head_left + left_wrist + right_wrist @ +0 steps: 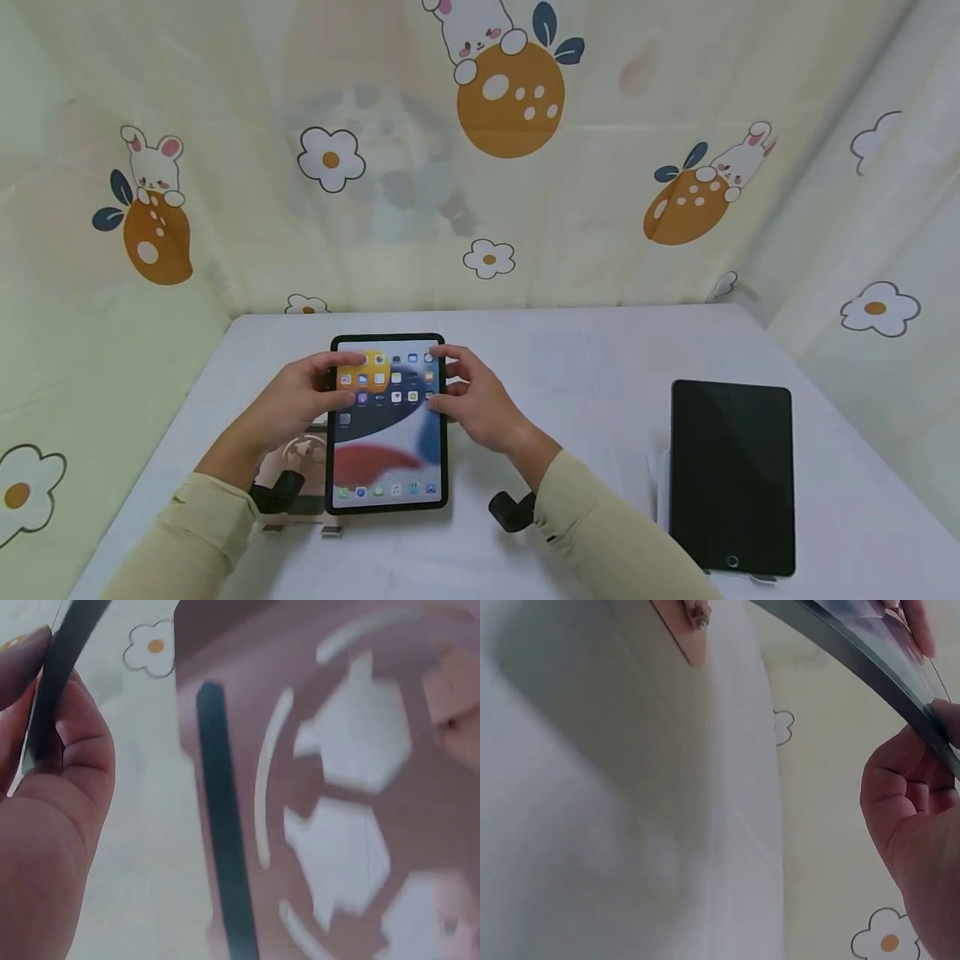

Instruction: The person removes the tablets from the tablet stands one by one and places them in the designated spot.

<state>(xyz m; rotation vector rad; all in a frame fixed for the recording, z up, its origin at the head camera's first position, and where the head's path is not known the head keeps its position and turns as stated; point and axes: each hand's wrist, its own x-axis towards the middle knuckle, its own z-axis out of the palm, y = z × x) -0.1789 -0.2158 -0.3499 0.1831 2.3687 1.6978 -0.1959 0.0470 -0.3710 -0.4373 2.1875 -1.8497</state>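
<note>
gripping lit black-framed tablet (387, 421) by both long edges, left hand (294, 406) & right hand (480, 406) fingers curled round, held just above white table (585, 375) over pink card (360, 795); dark tablet (731, 475) lying well apart at right.

Bare desk (570, 375) lies open at 12 and 3 o'clock of the lit tablet (387, 442); a dark tablet (731, 475) blocks farther right.

Two tablets were on the white surface (570, 367): one lit black-framed tablet (387, 442) and one dark-screened black tablet (731, 475), well to the right of the lit one. One pink printed card (296, 492) lay under the lit tablet's left edge. Two hands were at the lit tablet: the left hand (288, 408) and the right hand (480, 408).
</note>
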